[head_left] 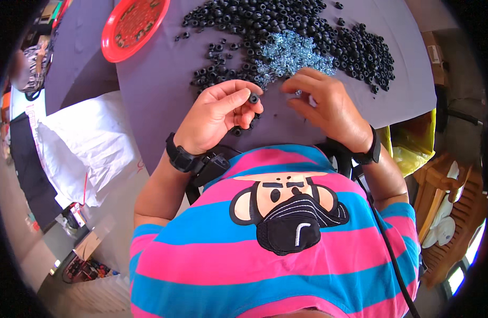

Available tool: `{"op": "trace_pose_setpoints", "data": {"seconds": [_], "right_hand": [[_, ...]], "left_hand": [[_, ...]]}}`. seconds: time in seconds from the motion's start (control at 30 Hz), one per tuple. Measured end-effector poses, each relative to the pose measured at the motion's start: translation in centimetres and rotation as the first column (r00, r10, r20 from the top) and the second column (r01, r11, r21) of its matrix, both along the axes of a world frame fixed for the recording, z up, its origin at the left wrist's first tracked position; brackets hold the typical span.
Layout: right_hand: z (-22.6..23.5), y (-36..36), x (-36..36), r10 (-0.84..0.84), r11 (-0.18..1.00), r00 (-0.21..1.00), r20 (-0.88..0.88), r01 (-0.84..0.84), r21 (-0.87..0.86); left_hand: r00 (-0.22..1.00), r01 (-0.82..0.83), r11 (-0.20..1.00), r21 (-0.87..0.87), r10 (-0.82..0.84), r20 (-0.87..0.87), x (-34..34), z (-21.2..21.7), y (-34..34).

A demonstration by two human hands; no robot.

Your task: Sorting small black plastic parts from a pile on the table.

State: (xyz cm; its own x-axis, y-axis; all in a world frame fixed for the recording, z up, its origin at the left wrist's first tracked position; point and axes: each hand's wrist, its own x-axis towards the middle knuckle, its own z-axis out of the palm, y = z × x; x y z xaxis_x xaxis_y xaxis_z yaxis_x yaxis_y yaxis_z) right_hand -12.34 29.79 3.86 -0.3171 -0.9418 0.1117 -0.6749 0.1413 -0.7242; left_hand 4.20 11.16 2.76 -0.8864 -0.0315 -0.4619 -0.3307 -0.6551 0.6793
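Observation:
My left hand (217,114) pinches a small black rubber ring (253,98) between thumb and forefinger, with more black rings tucked under its fingers. My right hand (323,108) rests on the grey table (159,90) just right of it, fingertips at the near edge of a heap of small shiny metal pieces (291,55); whether it holds one I cannot tell. A wide pile of black rubber rings (286,26) spreads across the table beyond both hands. Both wrists carry black bands.
A red plate (132,26) sits at the table's far left. A white sack (85,148) lies left of the table, a yellow bag (416,143) and a wooden chair (456,206) to the right. My striped shirt fills the lower view.

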Motion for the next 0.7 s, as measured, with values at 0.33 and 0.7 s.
{"op": "trace_pose_setpoints", "data": {"seconds": [0.33, 0.7], "right_hand": [[-0.2, -0.7, 2.1, -0.041, 0.982, 0.728, 0.684, 0.155, -0.106], [-0.9, -1.0, 2.0, 0.062, 0.958, 0.875, 0.480, 0.082, -0.273]], "left_hand": [[0.987, -0.135, 0.819, -0.558, 0.059, -0.152, -0.9, 1.6, 1.9], [0.999, -0.036, 0.952, -0.303, 0.034, -0.012, -1.3, 1.5, 1.9]]}}
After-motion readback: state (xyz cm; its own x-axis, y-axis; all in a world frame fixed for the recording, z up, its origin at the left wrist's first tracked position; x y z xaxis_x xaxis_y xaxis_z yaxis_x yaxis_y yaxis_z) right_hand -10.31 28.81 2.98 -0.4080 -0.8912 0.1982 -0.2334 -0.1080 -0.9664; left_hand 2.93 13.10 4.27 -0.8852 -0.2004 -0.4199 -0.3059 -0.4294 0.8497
